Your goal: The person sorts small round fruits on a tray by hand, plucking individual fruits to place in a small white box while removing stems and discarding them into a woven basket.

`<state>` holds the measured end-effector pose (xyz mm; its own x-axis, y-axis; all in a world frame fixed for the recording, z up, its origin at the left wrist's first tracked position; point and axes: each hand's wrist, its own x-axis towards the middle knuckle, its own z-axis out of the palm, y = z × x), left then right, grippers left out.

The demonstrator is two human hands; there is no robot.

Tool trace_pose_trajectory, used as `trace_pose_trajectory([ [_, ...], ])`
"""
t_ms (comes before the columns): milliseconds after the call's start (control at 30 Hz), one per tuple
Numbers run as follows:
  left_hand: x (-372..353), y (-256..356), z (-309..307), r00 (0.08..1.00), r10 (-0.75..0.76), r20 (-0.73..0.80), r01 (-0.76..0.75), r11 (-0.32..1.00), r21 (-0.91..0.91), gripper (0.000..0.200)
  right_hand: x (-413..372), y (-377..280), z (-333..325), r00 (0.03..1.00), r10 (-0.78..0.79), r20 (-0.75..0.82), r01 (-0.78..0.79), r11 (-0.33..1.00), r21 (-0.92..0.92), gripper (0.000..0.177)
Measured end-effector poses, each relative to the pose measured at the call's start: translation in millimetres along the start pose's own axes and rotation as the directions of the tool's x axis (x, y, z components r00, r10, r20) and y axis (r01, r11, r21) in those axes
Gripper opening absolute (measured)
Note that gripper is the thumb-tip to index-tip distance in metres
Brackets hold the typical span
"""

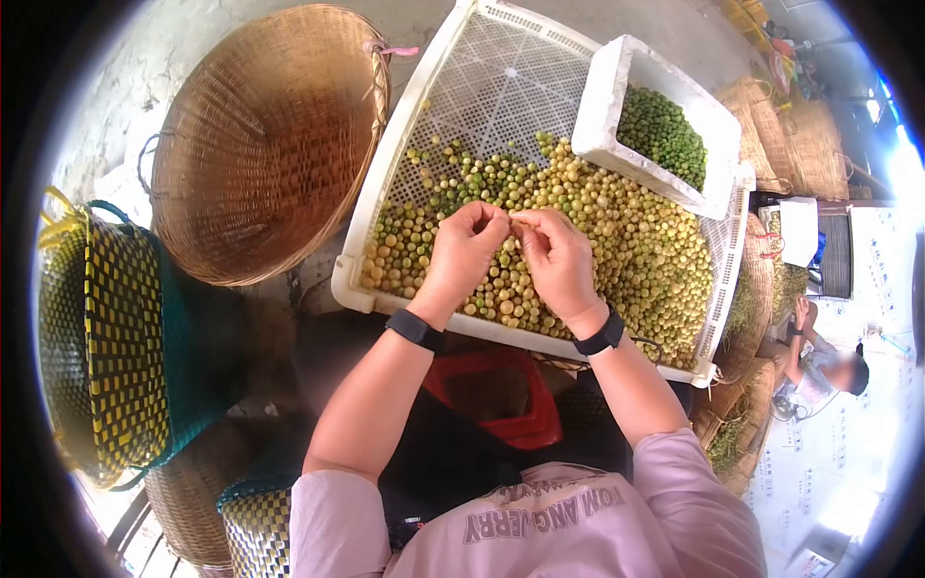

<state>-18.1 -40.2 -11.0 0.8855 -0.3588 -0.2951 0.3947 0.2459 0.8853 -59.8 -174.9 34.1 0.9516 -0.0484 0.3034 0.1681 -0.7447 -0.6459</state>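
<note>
My left hand [462, 252] and my right hand [562, 262] meet fingertip to fingertip above a white plastic tray [351, 279] with a perforated bottom. Both are closed in a pinch. Whatever sits between the fingertips is too small and covered to name. Small round yellow-green fruits [631, 231] lie loose across the tray under and around my hands, heaped thickest to the right. A white foam box [599, 106] stands in the tray's far right corner, holding smaller green fruits [663, 135]. Each wrist has a black band.
A large wicker basket [279, 135] is left of the tray. Checkered yellow-black woven baskets [120, 347] are at the far left. A red plastic object [540, 424] shows below the tray. At right, another person [819, 366] is near more wicker baskets [756, 318].
</note>
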Motion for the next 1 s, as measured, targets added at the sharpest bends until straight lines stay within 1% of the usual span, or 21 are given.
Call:
trace_pose_trajectory([
  [33, -2, -1, 4, 0.998, 0.058, -0.031, -0.056, 0.997, 0.062, 0.014, -1, 1, -1, 0.999, 0.037, 0.003, -0.037, 0.999, 0.037, 0.013],
  [67, -4, -2, 7, 0.991, 0.117, -0.059, -0.109, 0.986, 0.123, 0.014, -3, 6, -1, 1.000, 0.023, -0.018, -0.022, 0.998, 0.061, 0.011],
  [100, -4, -3, 9, 0.991, 0.115, -0.063, -0.107, 0.987, 0.120, 0.014, -4, 7, -4, 1.000, 0.023, -0.013, -0.022, 0.998, 0.061, 0.011],
  [167, -5, -5, 11, 0.985, 0.119, -0.122, -0.111, 0.991, 0.069, 0.014, -5, 12, -12, 0.996, 0.091, -0.012, -0.090, 0.992, 0.088, 0.009],
  [200, -3, 1, 9, 0.988, 0.071, -0.136, -0.079, 0.995, -0.052, 0.011, -7, 25, -16, 0.985, 0.172, 0.023, -0.173, 0.972, 0.157, 0.008],
  [233, -1, 7, 5, 0.988, 0.071, -0.138, -0.079, 0.995, -0.056, 0.011, -7, 31, -17, 0.980, 0.200, 0.003, -0.195, 0.952, 0.237, 0.006],
  [300, 1, 19, -6, 0.996, 0.049, -0.077, -0.069, 0.956, -0.284, 0.007, -4, 45, -37, 0.942, 0.324, 0.085, -0.331, 0.940, 0.079, 0.007],
  [333, -1, 28, -8, 0.995, 0.044, -0.087, -0.070, 0.947, -0.314, 0.008, 0, 55, -45, 0.927, 0.364, 0.092, -0.356, 0.930, -0.097, 0.009],
  [367, 0, 28, -13, 0.995, 0.047, -0.087, -0.072, 0.946, -0.316, 0.008, 1, 63, -52, 0.932, 0.360, 0.048, -0.308, 0.854, -0.420, 0.012],
  [433, 3, 27, -23, 0.987, 0.156, -0.028, -0.153, 0.888, -0.435, 0.010, 13, 72, -49, 0.947, 0.320, 0.035, -0.245, 0.785, -0.569, 0.010],
  [467, 5, 27, -26, 0.989, 0.150, -0.007, -0.138, 0.885, -0.445, 0.012, 21, 77, -40, 0.976, 0.216, 0.037, -0.168, 0.844, -0.509, 0.010],
  [500, 4, 34, -23, 0.988, 0.147, -0.034, -0.147, 0.877, -0.457, 0.014, 30, 77, -25, 0.993, 0.110, 0.030, -0.085, 0.892, -0.445, 0.010],
  [533, 5, 31, -25, 0.989, 0.142, -0.041, -0.145, 0.881, -0.451, 0.015, 40, 71, -13, 0.994, 0.090, 0.059, -0.066, 0.943, -0.325, 0.011],
  [567, 7, 29, -28, 0.989, 0.140, -0.047, -0.146, 0.884, -0.444, 0.016, 49, 71, -1, 0.994, 0.094, 0.052, -0.072, 0.943, -0.324, 0.011],
  [600, 7, 30, -29, 0.989, 0.142, -0.042, -0.146, 0.885, -0.441, 0.016, 60, 72, 10, 0.992, 0.094, 0.089, -0.056, 0.933, -0.356, 0.011],
  [667, 7, 32, -31, 0.998, 0.041, -0.049, -0.062, 0.828, -0.557, 0.019, 73, 75, 23, 0.988, 0.089, 0.129, -0.032, 0.921, -0.387, 0.011],
  [733, 9, 33, -36, 0.998, 0.051, -0.027, -0.057, 0.841, -0.538, 0.020, 78, 78, 33, 0.991, 0.014, 0.134, 0.043, 0.908, -0.417, 0.014],
  [833, 10, 35, -37, 0.997, 0.075, 0.009, -0.060, 0.858, -0.509, 0.021, 83, 85, 39, 0.985, 0.020, 0.169, 0.059, 0.890, -0.453, 0.016],
  [900, 9, 41, -33, 0.994, 0.108, -0.011, -0.102, 0.893, -0.438, 0.021, 83, 86, 37, 0.984, 0.049, 0.172, 0.033, 0.897, -0.441, 0.017],
  [967, 10, 39, -34, 0.996, 0.088, -0.001, -0.080, 0.903, -0.423, 0.022, 81, 85, 32, 0.957, 0.236, 0.168, -0.192, 0.952, -0.239, 0.018],
  [1000, 11, 37, -34, 0.997, 0.081, -0.001, -0.076, 0.935, -0.346, 0.022, 81, 82, 29, 0.914, 0.360, 0.186, -0.316, 0.921, -0.227, 0.019],
])
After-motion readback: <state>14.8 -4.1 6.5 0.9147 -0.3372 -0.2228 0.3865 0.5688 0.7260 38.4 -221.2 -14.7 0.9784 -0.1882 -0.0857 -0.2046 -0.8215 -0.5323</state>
